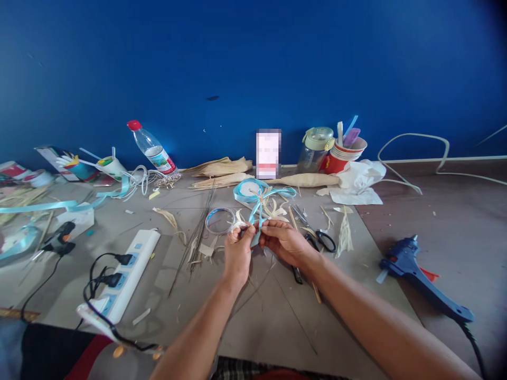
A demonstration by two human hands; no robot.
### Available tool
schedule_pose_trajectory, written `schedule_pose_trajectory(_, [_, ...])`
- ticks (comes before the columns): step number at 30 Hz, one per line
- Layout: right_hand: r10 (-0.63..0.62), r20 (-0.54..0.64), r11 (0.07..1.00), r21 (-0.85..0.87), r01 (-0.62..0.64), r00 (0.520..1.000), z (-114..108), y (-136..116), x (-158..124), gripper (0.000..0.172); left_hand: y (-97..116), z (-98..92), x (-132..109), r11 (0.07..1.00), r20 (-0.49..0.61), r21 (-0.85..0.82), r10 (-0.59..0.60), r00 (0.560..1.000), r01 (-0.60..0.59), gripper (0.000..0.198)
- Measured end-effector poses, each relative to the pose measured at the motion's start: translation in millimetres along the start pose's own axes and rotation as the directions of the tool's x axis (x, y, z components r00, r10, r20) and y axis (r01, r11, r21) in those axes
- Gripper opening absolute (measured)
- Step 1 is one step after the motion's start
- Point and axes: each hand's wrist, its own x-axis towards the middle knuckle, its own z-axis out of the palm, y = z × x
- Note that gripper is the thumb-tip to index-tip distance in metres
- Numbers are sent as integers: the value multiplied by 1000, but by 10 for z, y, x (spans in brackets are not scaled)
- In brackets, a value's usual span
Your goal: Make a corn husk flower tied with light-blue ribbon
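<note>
Both my hands meet over the middle of the grey work mat [237, 316]. My left hand [237, 253] and my right hand [283, 241] are closed in a pinch on a light blue ribbon [257, 214], which rises between them and runs back to a loose coil of the same ribbon [249, 189]. Pale dried-leaf petals [277, 211] stick out around the pinched spot. A small ribbon ring [219, 220] lies just left of my left hand. Black-handled scissors [322, 240] lie just right of my right hand.
A white power strip [129, 274] with black plugs lies at the left. A blue glue gun [420, 279] rests at the right, a black one [59, 240] at far left. Thin wires [198, 232], a tilted water bottle [152, 149], a jar [316, 148] and paper cups [344, 153] stand along the blue wall.
</note>
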Motion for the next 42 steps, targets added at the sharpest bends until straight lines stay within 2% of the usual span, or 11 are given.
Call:
schedule_pose_trajectory(5, [13, 34, 999, -32, -11, 999, 20, -22, -18, 15, 25, 1, 8, 998, 21, -19, 68, 997, -67, 16])
schedule_pose_trajectory(9, [-29, -56, 999, -40, 27, 998, 45, -3, -16, 22, 24, 12, 9, 992, 45, 46, 113, 993, -115, 16])
schedule_pose_trajectory(16, [-115, -109, 990, -93, 105, 987, 88, -21, -11, 27, -5, -17, 2, 997, 55, 80, -9, 998, 5, 24])
schedule_pose_trajectory(20, [-124, -116, 987, -120, 110, 985, 78, -49, -7, 26, 62, -37, 9, 998, 168, 67, -33, 985, 22, 31])
schedule_pose_trajectory(23, [-147, -147, 978, -167, 122, 978, 54, -71, -5, 25, 128, -71, 30, 992, 253, 125, -8, 967, -24, 40])
schedule_pose_trajectory(27, [-199, -208, 959, -242, 147, 958, 18, -96, 5, 22, 196, -136, 57, 945, 265, 310, 23, 964, -108, 34])
schedule_pose_trajectory(35, [-220, -189, 956, -238, 173, 957, -25, -119, 17, 23, 220, -203, 105, 882, 171, 385, 220, 960, -271, 34])
schedule_pose_trajectory(38, [-243, -188, 955, -219, 200, 952, -50, -113, 28, 23, 230, -189, 64, 759, 143, 503, 398, 906, -413, 19])
schedule_pose_trajectory(39, [-257, -198, 954, -205, 217, 946, -60, -110, 36, 24, 235, -181, 37, 683, 127, 555, 494, 860, -474, 14])
schedule_pose_trajectory(41, [-288, -224, 952, -170, 253, 931, -80, -102, 57, 26, 241, -160, -31, 528, 64, 643, 684, 726, -555, 8])
schedule_pose_trajectory(42, [-302, -238, 950, -155, 271, 923, -89, -100, 68, 28, 238, -147, -65, 506, 76, 647, 702, 708, -571, 8])
